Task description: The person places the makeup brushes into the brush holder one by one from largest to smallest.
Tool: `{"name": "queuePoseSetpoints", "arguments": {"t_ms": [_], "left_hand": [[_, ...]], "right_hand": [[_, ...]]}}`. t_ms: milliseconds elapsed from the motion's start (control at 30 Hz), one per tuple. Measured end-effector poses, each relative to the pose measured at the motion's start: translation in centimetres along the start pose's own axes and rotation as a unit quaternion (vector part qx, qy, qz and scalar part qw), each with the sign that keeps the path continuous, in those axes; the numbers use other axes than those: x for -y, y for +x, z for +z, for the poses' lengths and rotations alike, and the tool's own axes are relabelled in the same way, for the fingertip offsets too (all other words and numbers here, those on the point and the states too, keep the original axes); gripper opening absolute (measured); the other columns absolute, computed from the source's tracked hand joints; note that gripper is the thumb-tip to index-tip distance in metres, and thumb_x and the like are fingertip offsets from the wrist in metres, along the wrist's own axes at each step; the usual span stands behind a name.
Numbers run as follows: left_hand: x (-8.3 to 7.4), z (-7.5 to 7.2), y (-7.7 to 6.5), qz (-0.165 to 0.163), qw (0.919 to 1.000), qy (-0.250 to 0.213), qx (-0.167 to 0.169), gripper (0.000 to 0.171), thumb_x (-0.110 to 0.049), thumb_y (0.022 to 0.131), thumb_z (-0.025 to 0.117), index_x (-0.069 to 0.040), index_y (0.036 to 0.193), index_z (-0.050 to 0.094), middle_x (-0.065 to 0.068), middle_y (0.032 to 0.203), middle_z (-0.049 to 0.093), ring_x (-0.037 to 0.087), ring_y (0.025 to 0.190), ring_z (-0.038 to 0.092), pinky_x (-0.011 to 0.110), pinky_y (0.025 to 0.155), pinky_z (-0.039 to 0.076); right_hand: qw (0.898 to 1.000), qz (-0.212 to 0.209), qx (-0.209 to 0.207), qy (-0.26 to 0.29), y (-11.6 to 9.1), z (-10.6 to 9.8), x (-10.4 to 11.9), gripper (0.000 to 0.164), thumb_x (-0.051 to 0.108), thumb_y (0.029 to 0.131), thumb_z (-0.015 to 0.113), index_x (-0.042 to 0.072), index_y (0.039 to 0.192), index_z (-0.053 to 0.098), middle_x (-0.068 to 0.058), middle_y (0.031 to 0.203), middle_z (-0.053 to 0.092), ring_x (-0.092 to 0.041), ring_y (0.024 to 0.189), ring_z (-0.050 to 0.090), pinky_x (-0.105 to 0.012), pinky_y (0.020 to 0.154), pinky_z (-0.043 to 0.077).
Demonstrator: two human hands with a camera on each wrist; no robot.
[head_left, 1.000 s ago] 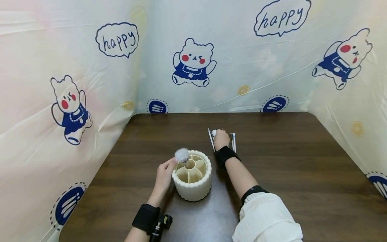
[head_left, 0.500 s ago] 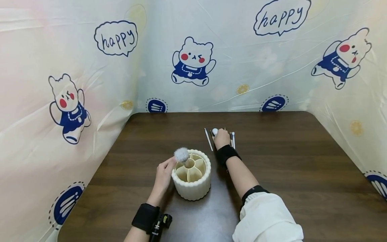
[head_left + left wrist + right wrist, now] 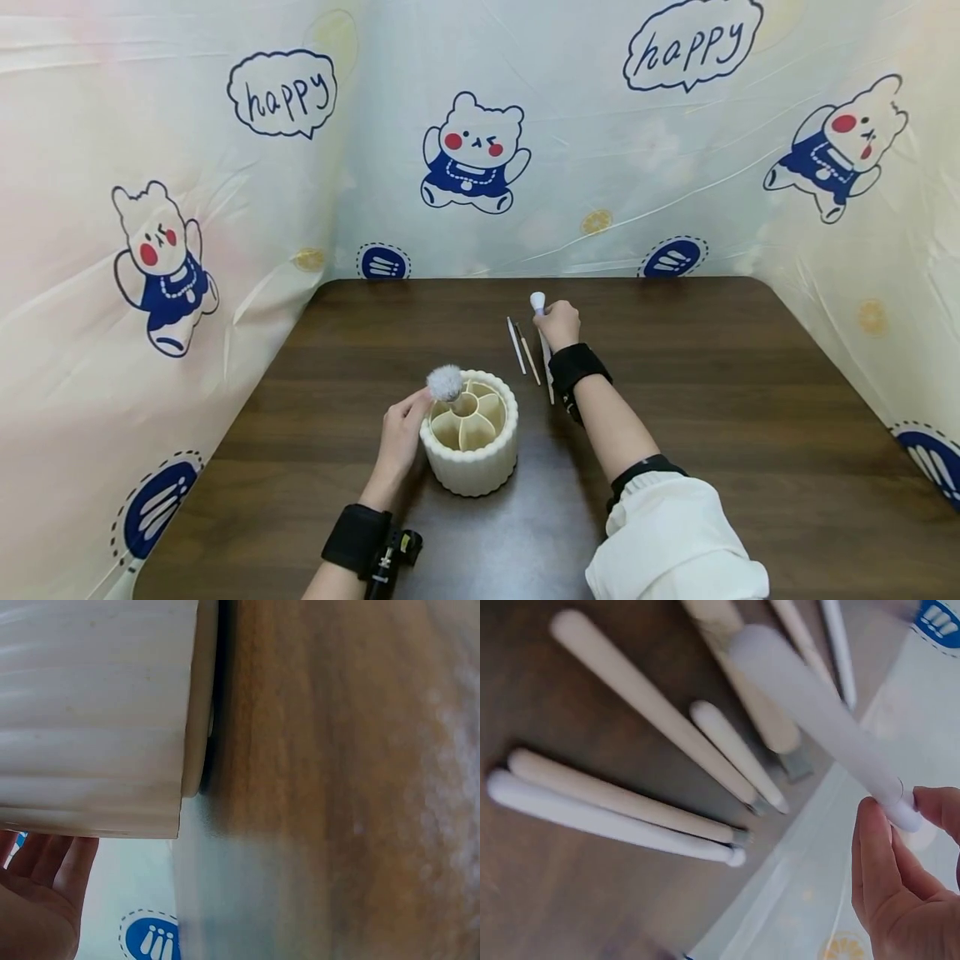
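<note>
A cream, ribbed makeup brush holder (image 3: 472,467) with divided compartments stands on the table. One brush with a fluffy grey head (image 3: 446,383) stands in it, leaning over the left rim. My left hand (image 3: 401,429) touches the holder's left side near the rim. In the left wrist view, the fingers (image 3: 73,874) reach up against the ribbed wall, partly hidden behind it. Farther back, my right hand (image 3: 561,323) pinches a white-handled makeup brush (image 3: 825,712) near its head, between thumb and fingers. Its white bristles show in the head view.
Several brushes lie on the table around the right hand, among them a slim white one (image 3: 516,346) and a wooden-handled one (image 3: 529,354). More brush handles (image 3: 622,817) lie paired in the right wrist view. A printed curtain (image 3: 480,242) hangs behind the table (image 3: 712,375).
My right hand has lifted a white-headed brush and shifted slightly right and up, uncovering brushes to its left. The left hand and holder stay in place, apart from a slight view shift.
</note>
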State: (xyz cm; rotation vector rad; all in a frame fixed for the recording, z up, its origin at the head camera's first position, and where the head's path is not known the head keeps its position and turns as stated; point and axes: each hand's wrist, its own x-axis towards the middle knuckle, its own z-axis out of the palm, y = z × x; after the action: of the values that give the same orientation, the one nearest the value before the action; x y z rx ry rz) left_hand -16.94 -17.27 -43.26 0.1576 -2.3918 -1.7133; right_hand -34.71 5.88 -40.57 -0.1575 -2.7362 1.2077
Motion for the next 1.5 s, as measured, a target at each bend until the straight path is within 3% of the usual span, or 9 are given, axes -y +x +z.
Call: {"name": "queuePoseSetpoints", "arguments": {"t_ms": [100,167,267,333,767,900,1067,1233,1500], "left_hand": [[0.0,0.0,0.1,0.000,1.0000,0.000,0.001,0.039,-0.024,0.097,0.049,0.001,0.124,0.062,0.018,0.126,0.062,0.031,0.123,0.055,0.044,0.108,0.041],[0.0,0.0,0.1,0.001,1.0000,0.000,0.000,0.039,-0.024,0.097,0.049,0.001,0.124,0.062,0.019,0.127,0.062,0.031,0.123,0.055,0.045,0.107,0.041],[0.1,0.0,0.1,0.001,1.0000,0.004,-0.001,0.040,-0.024,0.097,0.049,0.002,0.124,0.062,0.019,0.127,0.061,0.032,0.123,0.055,0.045,0.107,0.041],[0.1,-0.1,0.1,0.002,1.0000,0.008,-0.003,0.040,-0.024,0.097,0.049,0.002,0.124,0.062,0.020,0.126,0.061,0.033,0.123,0.055,0.046,0.107,0.041],[0.3,-0.1,0.0,-0.005,0.9999,0.010,-0.005,0.040,-0.026,0.098,0.049,0.002,0.124,0.062,0.019,0.126,0.062,0.033,0.123,0.055,0.045,0.107,0.041],[0.1,-0.2,0.0,-0.008,0.9999,0.009,0.003,0.041,-0.027,0.098,0.047,0.001,0.126,0.061,0.019,0.128,0.060,0.033,0.125,0.054,0.046,0.108,0.040],[-0.1,-0.2,-0.1,-0.006,0.9999,0.010,0.007,0.041,-0.027,0.099,0.046,0.000,0.127,0.060,0.018,0.130,0.060,0.033,0.126,0.053,0.046,0.108,0.040],[-0.1,-0.1,-0.1,-0.011,0.9999,0.010,0.007,0.041,-0.027,0.099,0.046,0.000,0.127,0.061,0.018,0.130,0.060,0.032,0.125,0.053,0.046,0.108,0.040],[0.1,0.1,0.1,-0.006,0.9999,0.013,0.003,0.041,-0.027,0.098,0.047,0.001,0.126,0.061,0.019,0.128,0.061,0.033,0.124,0.055,0.046,0.107,0.041]], "right_hand": [[1.000,-0.003,-0.006,0.014,0.2,-0.9,0.4,0.023,0.010,0.083,0.059,0.003,0.062,0.060,-0.008,0.063,0.058,-0.020,0.059,0.047,-0.024,0.055,0.034],[1.000,-0.002,-0.003,0.028,0.3,-1.5,0.7,0.018,0.012,0.085,0.059,-0.001,0.078,0.069,-0.015,0.078,0.068,-0.024,0.068,0.055,-0.027,0.060,0.042],[0.999,0.002,0.006,0.047,0.5,-2.7,1.3,0.028,0.014,0.087,0.058,-0.003,0.105,0.070,-0.021,0.106,0.070,-0.032,0.090,0.064,-0.036,0.075,0.052],[0.998,0.002,0.012,0.064,0.7,-3.5,1.7,0.032,0.015,0.088,0.057,-0.003,0.112,0.068,-0.021,0.113,0.068,-0.034,0.100,0.064,-0.041,0.084,0.053],[0.989,-0.081,-0.008,0.121,0.2,-7.8,5.4,0.029,0.010,0.087,0.056,-0.006,0.108,0.067,-0.023,0.106,0.068,-0.029,0.092,0.061,-0.036,0.080,0.050],[0.983,-0.111,-0.008,0.145,-0.7,-8.9,7.3,0.030,0.009,0.086,0.057,-0.007,0.110,0.064,-0.023,0.108,0.067,-0.031,0.097,0.062,-0.038,0.083,0.052],[0.977,-0.149,-0.003,0.155,-2.6,-9.7,9.5,0.027,0.009,0.085,0.059,-0.005,0.107,0.064,-0.021,0.104,0.067,-0.027,0.092,0.061,-0.028,0.074,0.048],[0.973,-0.173,0.026,0.153,-4.7,-9.9,10.6,0.025,0.008,0.085,0.061,-0.004,0.106,0.063,-0.019,0.098,0.066,-0.024,0.085,0.057,-0.023,0.067,0.043],[0.963,-0.201,0.112,0.140,-7.3,-9.7,11.1,0.025,0.008,0.086,0.063,-0.004,0.108,0.062,-0.019,0.099,0.066,-0.025,0.088,0.061,-0.028,0.076,0.050]]}}
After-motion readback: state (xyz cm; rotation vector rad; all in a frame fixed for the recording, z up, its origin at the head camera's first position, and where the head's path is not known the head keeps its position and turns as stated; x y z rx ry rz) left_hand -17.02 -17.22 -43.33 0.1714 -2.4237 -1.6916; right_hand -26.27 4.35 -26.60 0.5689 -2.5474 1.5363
